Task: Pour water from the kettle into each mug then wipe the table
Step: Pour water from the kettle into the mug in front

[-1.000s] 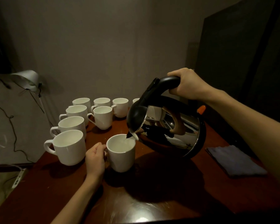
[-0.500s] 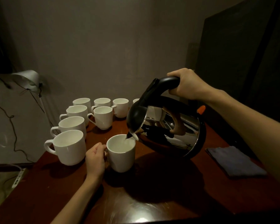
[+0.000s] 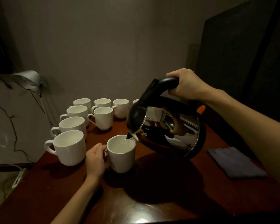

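Wood surface [image 3: 152, 199] is seen nearest, dark and glossy, with a glare patch at the front edge. Just beyond it, one mug [image 3: 121, 153] is steadied by the left hand [image 3: 95, 158], whose fingers are curled at the handle side; the handle itself is hidden behind them. Directly right of and above this mug, the kettle [image 3: 166, 128] is held tilted by the right hand [image 3: 186, 84], which is wrapped round the black handle at the top. The spout is set over the mug's far right rim, pointing down and left, and a thin stream appears to fall inside. The body's long axis is leaned from upper right to lower left, so the pour is judged to be in progress. A folded cloth [image 3: 236, 164] is laid flat at the right, nearer the right hand and well apart from the mugs. Farther back at left, other mugs [image 3: 69, 147] are grouped in rows; their fill cannot be told. A lamp [image 3: 27, 79] is seen beyond the left edge.
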`<state>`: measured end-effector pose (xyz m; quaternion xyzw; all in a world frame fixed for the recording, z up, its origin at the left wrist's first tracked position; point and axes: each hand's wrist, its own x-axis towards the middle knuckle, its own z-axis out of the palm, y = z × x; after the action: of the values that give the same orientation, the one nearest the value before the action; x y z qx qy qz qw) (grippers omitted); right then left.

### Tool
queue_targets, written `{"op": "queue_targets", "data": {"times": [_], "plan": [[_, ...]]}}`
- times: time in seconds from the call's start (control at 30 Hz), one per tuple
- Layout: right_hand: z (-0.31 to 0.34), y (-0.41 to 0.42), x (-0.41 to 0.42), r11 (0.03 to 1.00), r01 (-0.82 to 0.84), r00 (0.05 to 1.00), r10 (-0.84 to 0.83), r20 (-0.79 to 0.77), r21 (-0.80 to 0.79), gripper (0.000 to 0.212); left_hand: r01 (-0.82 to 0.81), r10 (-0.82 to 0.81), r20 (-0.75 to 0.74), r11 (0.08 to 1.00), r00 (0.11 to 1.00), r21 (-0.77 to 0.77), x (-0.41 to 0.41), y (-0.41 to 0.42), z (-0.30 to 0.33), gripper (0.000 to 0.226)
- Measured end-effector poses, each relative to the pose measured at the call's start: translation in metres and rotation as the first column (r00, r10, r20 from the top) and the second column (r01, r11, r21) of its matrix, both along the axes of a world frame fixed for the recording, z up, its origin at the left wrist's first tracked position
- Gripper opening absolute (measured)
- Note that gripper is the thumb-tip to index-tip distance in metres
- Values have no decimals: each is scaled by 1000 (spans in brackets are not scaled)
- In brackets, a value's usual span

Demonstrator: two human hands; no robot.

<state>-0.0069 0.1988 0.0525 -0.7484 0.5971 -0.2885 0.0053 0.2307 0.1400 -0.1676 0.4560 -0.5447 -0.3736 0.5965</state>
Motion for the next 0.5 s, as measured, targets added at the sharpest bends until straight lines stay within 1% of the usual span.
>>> {"op": "queue_targets", "data": {"times": [0.17, 0.5], "plan": [[-1, -1, 0, 1000, 1, 1000, -1, -2, -1, 35, 3, -3, -2, 1000, 1000, -3, 0, 0, 1, 36], [0, -2, 0, 1000, 2, 1000, -2, -16, 10, 31, 2, -1, 40, 1000, 999, -9, 0, 1, 1, 35]]}}
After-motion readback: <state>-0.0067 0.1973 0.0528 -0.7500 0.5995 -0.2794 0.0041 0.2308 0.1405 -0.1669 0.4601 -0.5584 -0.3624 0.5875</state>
